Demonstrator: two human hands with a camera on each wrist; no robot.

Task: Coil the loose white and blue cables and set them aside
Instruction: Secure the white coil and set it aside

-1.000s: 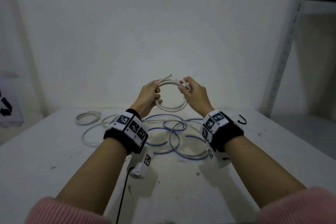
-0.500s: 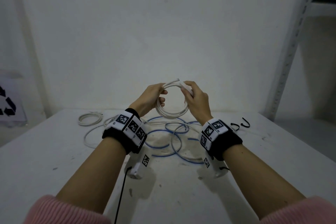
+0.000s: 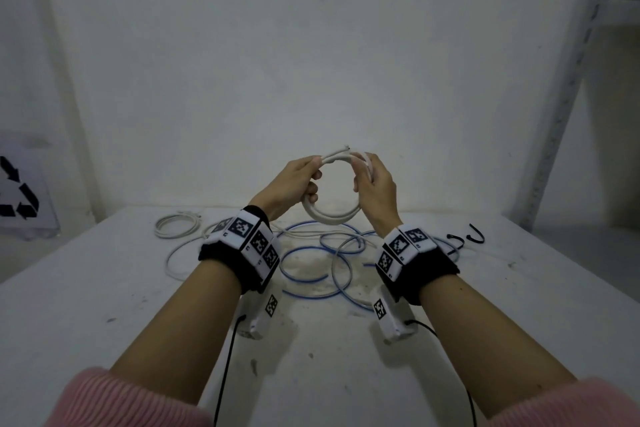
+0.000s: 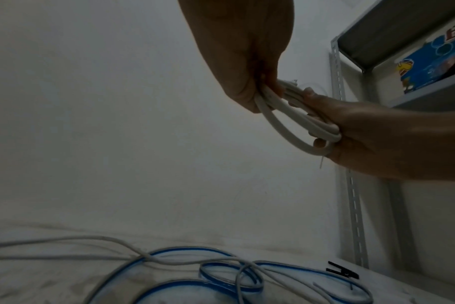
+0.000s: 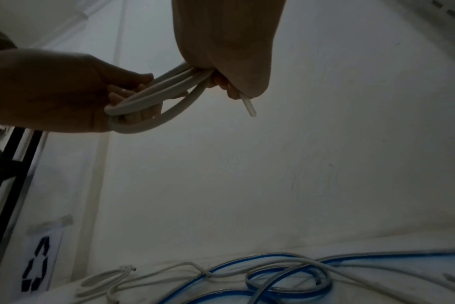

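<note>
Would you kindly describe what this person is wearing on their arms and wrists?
Both forearms are bare, with ribbed pink sleeves pushed up near the elbows. Each wrist carries a black band topped by white blocks printed with black-and-white square markers. Beneath each wrist hangs a small white camera unit, also marked, with a thin black cable trailing back toward the person. The left hand and right hand are ungloved.

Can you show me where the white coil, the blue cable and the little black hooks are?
white coil [image 3: 330, 217], head view, bottom curve between both hands.
blue cable [image 3: 304, 291], head view, front of the loop on the table.
black hooks [image 3: 476, 236], head view, right-hand hook's curve.
</note>
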